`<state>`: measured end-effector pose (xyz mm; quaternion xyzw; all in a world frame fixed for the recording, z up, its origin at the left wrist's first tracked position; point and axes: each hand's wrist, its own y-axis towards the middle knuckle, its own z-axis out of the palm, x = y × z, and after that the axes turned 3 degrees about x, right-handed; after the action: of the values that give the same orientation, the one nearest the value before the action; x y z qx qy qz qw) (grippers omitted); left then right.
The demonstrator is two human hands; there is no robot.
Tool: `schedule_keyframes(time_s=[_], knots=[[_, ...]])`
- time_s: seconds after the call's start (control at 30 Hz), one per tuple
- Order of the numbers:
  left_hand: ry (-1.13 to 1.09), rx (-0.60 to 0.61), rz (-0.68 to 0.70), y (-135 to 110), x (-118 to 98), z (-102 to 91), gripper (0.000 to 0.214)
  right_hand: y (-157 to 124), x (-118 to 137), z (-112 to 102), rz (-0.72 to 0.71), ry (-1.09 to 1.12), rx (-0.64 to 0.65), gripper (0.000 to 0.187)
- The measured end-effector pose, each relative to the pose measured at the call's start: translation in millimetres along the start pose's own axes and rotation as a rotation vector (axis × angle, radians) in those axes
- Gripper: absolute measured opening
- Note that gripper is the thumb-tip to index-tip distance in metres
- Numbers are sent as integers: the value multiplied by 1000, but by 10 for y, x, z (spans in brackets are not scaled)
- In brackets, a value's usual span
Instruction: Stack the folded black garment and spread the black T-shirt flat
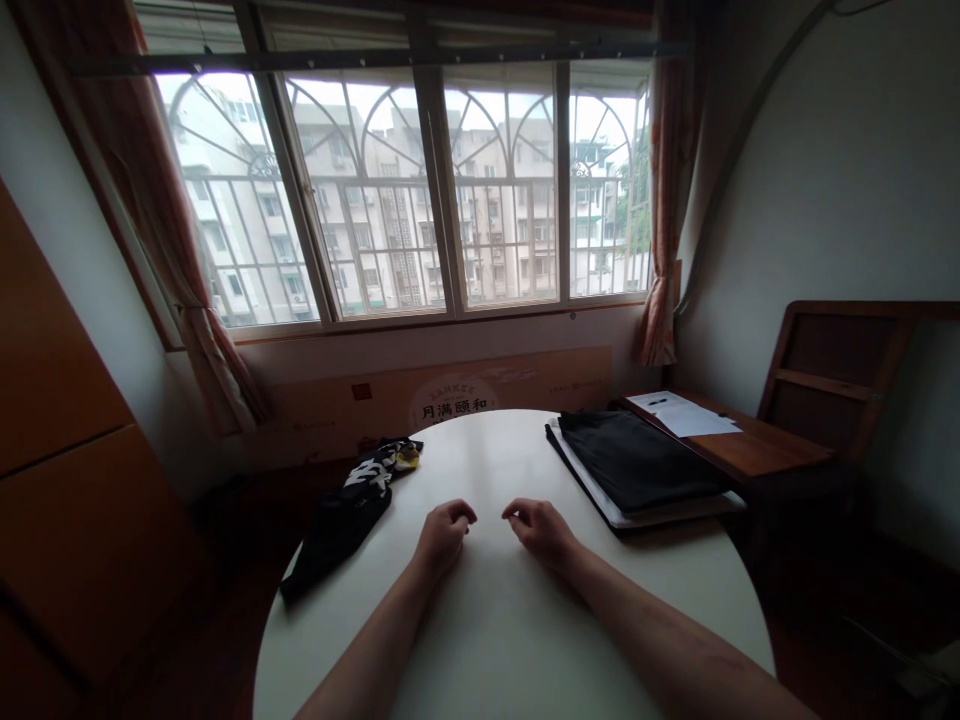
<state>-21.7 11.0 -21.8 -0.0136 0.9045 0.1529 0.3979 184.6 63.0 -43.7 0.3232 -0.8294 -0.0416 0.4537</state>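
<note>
We rest our left hand [444, 535] and right hand [541, 530] near each other on the round white worktop [495, 640], both curled closed and empty. A black-and-white patterned cloth [352, 510] lies at the left edge; a folded dark fabric stack [637, 462] lies far right.

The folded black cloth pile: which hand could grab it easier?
Probably the right hand: it rests on the round white table nearer the folded black cloth pile; the left hand lies farther, nearer the black patterned garment.
</note>
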Motion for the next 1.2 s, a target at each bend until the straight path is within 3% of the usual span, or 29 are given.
schedule_keyframes(time_s=[0.1,0.2,0.27,0.33,0.43,0.53,0.63,0.73,0.9,0.93,1.0,1.03,1.07,1.1,1.13,1.2], knots=[[131,-89,52,35,16,-202,25,0,6,-6,3,-5,-1,26],[421,-354,36,60,121,-574,30,4,-5,3,4,3,4,27],[581,-534,-108,49,249,-825,39,4,-14,11,5,8,9,27],[652,-606,-322,21,396,-1010,52,2,-19,15,7,10,12,27],[592,-454,-604,-14,569,-1135,60,-2,-22,16,8,14,16,27],[509,-301,-656,-4,614,-1144,43,-2,-27,22,11,26,22,27],[466,-243,-579,26,533,-1072,31,-1,-38,37,4,42,30,27],[421,-157,-458,22,336,-857,22,7,-55,39,-9,58,36,26],[314,106,-172,-221,-306,-315,9,53,-115,-29,-11,99,-4,31],[264,219,-93,-301,-458,-248,8,65,-132,-48,-3,109,-17,34],[42,677,57,-445,-719,-195,16,89,-170,-79,30,136,-26,43],[-98,902,67,-492,-806,-203,24,101,-190,-90,47,158,-21,46],[-240,1043,56,-513,-853,-224,32,113,-210,-97,60,187,-11,49],[-358,1061,23,-505,-857,-248,38,124,-230,-101,66,224,5,50],[-432,957,-3,-468,-817,-269,41,136,-249,-101,65,265,24,52],[-394,511,-1,-332,-628,-281,36,156,-279,-96,50,356,69,59]])
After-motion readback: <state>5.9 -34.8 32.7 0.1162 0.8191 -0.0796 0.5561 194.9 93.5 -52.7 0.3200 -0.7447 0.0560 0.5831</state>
